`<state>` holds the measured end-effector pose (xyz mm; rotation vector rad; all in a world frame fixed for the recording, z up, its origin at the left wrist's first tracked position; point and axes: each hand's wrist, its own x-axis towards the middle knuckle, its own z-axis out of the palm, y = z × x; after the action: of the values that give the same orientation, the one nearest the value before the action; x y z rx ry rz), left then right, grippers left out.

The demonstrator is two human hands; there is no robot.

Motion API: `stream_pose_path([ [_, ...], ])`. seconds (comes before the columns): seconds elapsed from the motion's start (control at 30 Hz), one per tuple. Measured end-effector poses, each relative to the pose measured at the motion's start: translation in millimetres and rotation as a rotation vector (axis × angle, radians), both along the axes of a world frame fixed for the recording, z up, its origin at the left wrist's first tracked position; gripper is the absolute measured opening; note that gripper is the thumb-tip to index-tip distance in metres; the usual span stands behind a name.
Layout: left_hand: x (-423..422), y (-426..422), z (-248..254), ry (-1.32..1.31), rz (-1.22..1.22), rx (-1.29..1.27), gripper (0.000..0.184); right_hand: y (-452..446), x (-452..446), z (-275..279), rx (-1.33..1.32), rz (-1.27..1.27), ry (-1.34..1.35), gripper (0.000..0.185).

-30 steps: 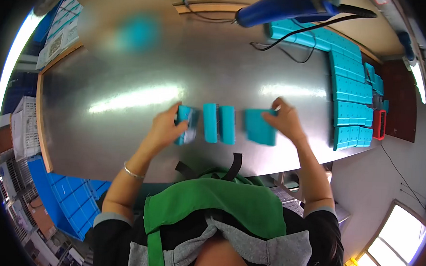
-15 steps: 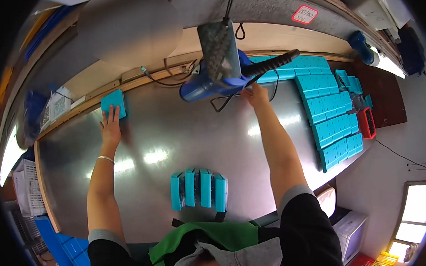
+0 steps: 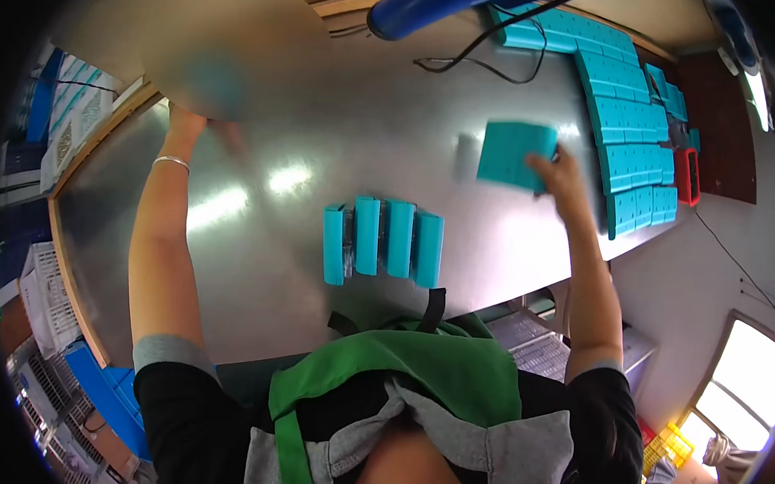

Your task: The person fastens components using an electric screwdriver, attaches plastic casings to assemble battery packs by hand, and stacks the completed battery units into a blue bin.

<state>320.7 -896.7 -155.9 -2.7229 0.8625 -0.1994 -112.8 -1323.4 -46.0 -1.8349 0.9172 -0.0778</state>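
My right hand (image 3: 559, 176) grips the near right edge of a flat teal box-shaped piece (image 3: 513, 152), held over the right half of the metal table. Far to the left, my left hand (image 3: 185, 119) reaches toward the back edge. A blurred patch covers its fingers, and a faint teal shape shows through there. Several teal pieces (image 3: 367, 236) stand on edge in a short row close to my body. Rows of teal pieces (image 3: 626, 119) with small holes lie along the table's right side, and more run along the back (image 3: 552, 30).
A blue tool (image 3: 426, 6) with a black cable (image 3: 494, 50) hangs over the back of the metal table (image 3: 296, 141). Past the teal rows stands a red bin (image 3: 689, 175). A wooden rim (image 3: 70, 269) borders the table's left side.
My right hand has come from behind the hanging blue tool toward me and right, now with a teal piece in it. The view has shifted; the left fingers are now hidden by the blur.
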Motion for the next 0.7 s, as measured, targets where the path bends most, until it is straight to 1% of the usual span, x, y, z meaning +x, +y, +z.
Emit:
stream_pose_path([
  [0.03,6,1,-11,0.018,0.005,-0.040,0.088,22,-24,-10,-0.040,0.041,0.104,0.045],
  [0.07,-3,-9,-2,0.014,-0.002,-0.023,0.091,47,-43,-15,-0.039,0.080,0.220,0.052],
  [0.1,-16,-21,12,0.116,0.004,-0.010,0.092,67,-64,-36,-0.134,0.148,0.218,0.058],
  [0.13,-31,-32,28,0.215,0.014,0.010,0.093,94,-66,-26,-0.078,0.124,0.261,0.062],
  [0.17,-46,-37,41,0.309,0.025,0.032,0.094,112,-69,-30,-0.058,0.123,0.219,0.064],
  [0.2,-64,-34,49,0.302,-0.059,0.049,0.093,126,-63,-20,0.052,0.103,0.244,0.064],
  [0.23,-88,-31,64,0.407,-0.073,0.075,0.090,138,-58,-11,0.164,0.081,0.268,0.065],
  [0.27,-114,-29,85,0.511,-0.088,0.102,0.088,145,-63,-24,0.094,0.081,0.175,0.067],
  [0.33,-166,-27,128,0.906,0.083,-0.036,0.087,148,-66,-32,0.069,0.094,0.139,0.070],
  [0.37,-182,-12,119,1.005,0.067,-0.175,0.085,148,-64,-21,0.222,0.058,0.119,0.071],
  [0.4,-197,4,103,1.098,0.052,-0.320,0.083,147,-65,-23,0.247,0.063,0.099,0.072],
  [0.47,-240,2,96,1.481,0.094,-0.610,0.076,145,-69,-29,0.293,0.083,0.064,0.073],
  [0.5,-270,-8,103,1.693,0.252,-0.783,0.068,146,-70,-30,0.310,0.097,0.059,0.074],
  [0.53,-287,-8,94,1.643,0.285,-0.912,0.069,145,-67,-29,0.325,0.112,0.049,0.075],
  [0.6,-302,1,85,1.548,0.295,-1.018,0.073,134,-60,-33,0.353,0.169,0.030,0.078],
  [0.63,-304,6,88,1.567,0.360,-0.983,0.078,129,-61,-37,0.370,0.211,0.031,0.079],
  [0.7,-300,19,80,1.588,0.437,-1.044,0.080,97,-50,-36,0.526,0.338,0.080,0.074],
])
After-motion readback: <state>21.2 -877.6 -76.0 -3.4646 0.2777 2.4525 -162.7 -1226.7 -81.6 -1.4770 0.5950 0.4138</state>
